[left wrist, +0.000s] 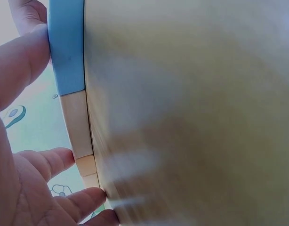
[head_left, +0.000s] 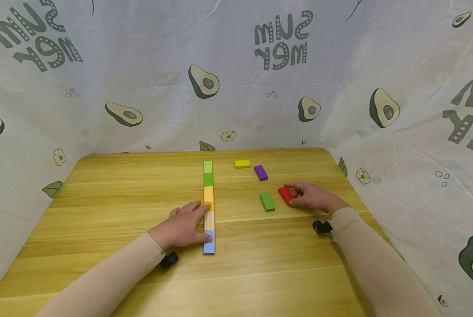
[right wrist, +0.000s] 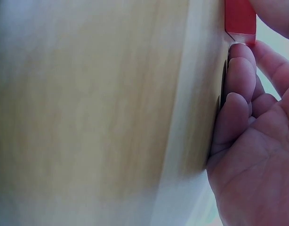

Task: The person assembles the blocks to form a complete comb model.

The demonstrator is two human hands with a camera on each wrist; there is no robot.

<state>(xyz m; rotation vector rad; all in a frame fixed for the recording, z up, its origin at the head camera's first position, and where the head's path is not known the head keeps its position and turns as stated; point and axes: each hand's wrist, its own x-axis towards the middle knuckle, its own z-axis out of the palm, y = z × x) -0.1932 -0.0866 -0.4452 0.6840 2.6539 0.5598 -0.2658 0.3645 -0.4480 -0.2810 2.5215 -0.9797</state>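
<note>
A straight row of coloured blocks runs away from me in the head view. Its near end is a blue block point(head_left: 209, 247), then a bare wood block point(head_left: 209, 220), orange and yellow ones, a green block point(head_left: 208, 179) and a light green block point(head_left: 208, 166). My left hand point(head_left: 182, 226) rests on the row with spread fingers, thumb on the blue block and a fingertip near the orange block point(head_left: 211, 206). To the right, my right hand point(head_left: 313, 197) pinches a red block point(head_left: 286, 195) between thumb and fingers, low at the table. In the right wrist view, the other fingers point(right wrist: 241, 77) lie curled against the tabletop.
Left of the red block lies a loose green block point(head_left: 267, 201). Farther back are a purple block point(head_left: 261, 172) and a yellow block point(head_left: 242, 164). The wooden table point(head_left: 101, 189) is bordered by a printed white cloth point(head_left: 161, 79) behind and at the sides.
</note>
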